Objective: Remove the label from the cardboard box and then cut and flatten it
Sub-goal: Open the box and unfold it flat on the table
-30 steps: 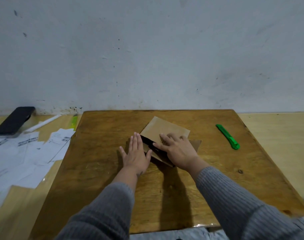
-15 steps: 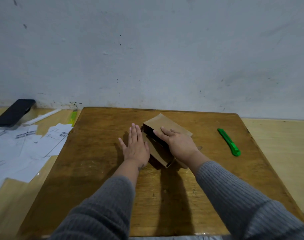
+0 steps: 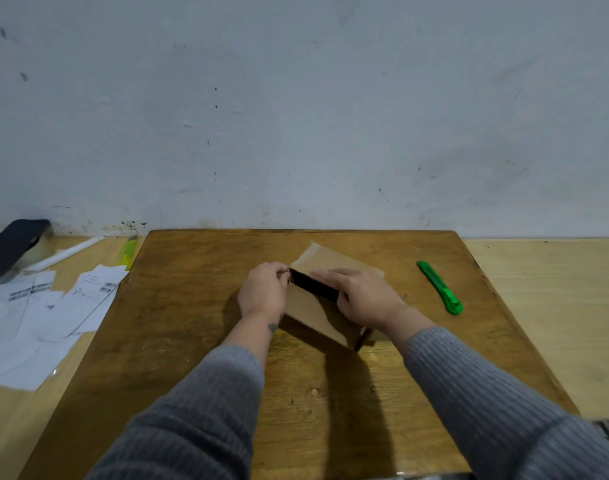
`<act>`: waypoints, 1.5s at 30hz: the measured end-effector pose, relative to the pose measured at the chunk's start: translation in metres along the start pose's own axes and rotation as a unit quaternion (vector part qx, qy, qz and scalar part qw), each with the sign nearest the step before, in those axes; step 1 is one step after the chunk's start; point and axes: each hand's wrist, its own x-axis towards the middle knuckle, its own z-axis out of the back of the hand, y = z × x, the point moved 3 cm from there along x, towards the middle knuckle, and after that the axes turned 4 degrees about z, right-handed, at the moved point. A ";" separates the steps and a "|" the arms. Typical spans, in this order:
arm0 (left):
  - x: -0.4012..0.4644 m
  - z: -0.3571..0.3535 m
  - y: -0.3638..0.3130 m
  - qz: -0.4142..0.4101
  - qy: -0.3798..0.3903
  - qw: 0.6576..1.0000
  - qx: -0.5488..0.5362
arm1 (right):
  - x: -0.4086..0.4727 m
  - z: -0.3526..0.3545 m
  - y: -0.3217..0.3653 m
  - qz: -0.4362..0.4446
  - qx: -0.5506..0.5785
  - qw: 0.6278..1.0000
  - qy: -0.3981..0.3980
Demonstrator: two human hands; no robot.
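A small brown cardboard box (image 3: pixel 316 315) lies half collapsed in the middle of the wooden board (image 3: pixel 178 341), its dark opening facing up and left. My left hand (image 3: pixel 264 293) has its fingers curled at the box's left corner and pinches the edge there. My right hand (image 3: pixel 361 296) lies on top of the box with fingers stretched along the upper panel, the thumb at the opening's rim. A green utility knife (image 3: pixel 440 287) rests on the board to the right, apart from both hands.
White peeled labels and papers (image 3: pixel 36 317) are spread on the table to the left. A black phone (image 3: pixel 13 245), a white stick (image 3: pixel 65 254) and a yellow-green marker (image 3: pixel 128 252) lie near the wall. The wall stands right behind the board.
My left hand lifted from lying flat on the board and now pinches the box's left corner. The box opened up a bit more under my right hand.
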 end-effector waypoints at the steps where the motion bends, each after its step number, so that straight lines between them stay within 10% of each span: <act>1: -0.006 -0.005 0.001 0.006 0.006 1.000 0.007 | 0.000 -0.003 -0.003 -0.020 -0.008 1.000 0.017; 45: -0.015 -0.028 -0.020 -0.055 0.029 0.974 0.219 | -0.012 0.018 -0.024 0.022 -0.162 0.986 0.024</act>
